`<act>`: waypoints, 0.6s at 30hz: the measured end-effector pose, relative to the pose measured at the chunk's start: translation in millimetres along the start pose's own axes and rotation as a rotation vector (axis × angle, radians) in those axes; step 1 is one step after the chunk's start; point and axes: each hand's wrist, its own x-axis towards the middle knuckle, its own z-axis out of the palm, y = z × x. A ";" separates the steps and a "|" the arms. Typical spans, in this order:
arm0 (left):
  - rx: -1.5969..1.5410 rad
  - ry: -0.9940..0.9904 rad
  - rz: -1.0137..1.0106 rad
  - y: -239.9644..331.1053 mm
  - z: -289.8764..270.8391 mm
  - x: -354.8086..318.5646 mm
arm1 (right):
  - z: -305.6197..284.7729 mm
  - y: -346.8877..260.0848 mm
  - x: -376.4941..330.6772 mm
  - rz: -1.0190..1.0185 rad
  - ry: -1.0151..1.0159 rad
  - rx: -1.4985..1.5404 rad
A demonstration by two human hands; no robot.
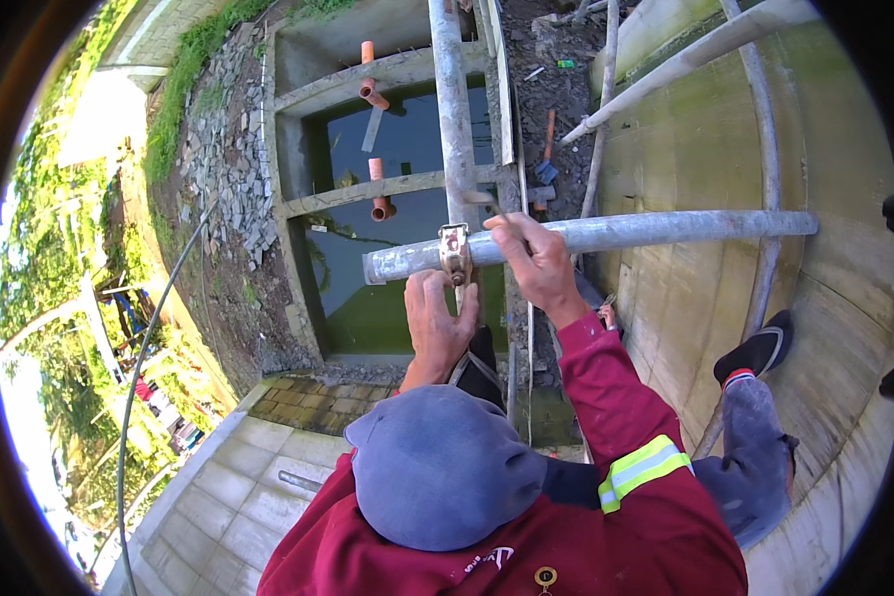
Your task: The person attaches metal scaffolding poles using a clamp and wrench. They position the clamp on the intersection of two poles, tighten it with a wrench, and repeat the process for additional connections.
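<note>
A horizontal galvanized scaffold tube [656,238] crosses an upright-running scaffold tube [451,109]. A metal scaffold coupler [455,248] sits around the horizontal tube near its left end, where the two cross. From below, my left hand [437,323] has fingers and thumb pinched at the bolt on the coupler's near side. To the right of the coupler, my right hand [538,260] is closed over the tube with a bent metal tool [483,199] in its fingers. The tool's end points toward the coupler; its exact kind is hard to make out.
Below lie concrete-walled pits [387,186] with dark green water and orange pipes [381,207]. More scaffold poles [765,129] stand at the right, beside a slanted concrete wall [666,169]. A shoe [755,348] rests there. A dark cable [149,338] runs along the left.
</note>
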 end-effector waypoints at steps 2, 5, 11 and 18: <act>0.045 -0.155 -0.185 2.9 -8.3 5.0 | -2.0 15.4 -22.4 0.137 0.303 0.252; 0.034 -0.094 0.015 -14.4 -0.7 3.9 | -12.6 44.3 -47.2 0.291 0.888 0.730; 0.101 -0.204 -0.082 15.8 -9.8 17.9 | -45.1 105.2 -102.6 0.878 1.247 0.917; 0.124 -0.165 0.082 9.0 -9.7 10.2 | -84.8 92.5 -78.7 0.487 1.202 1.139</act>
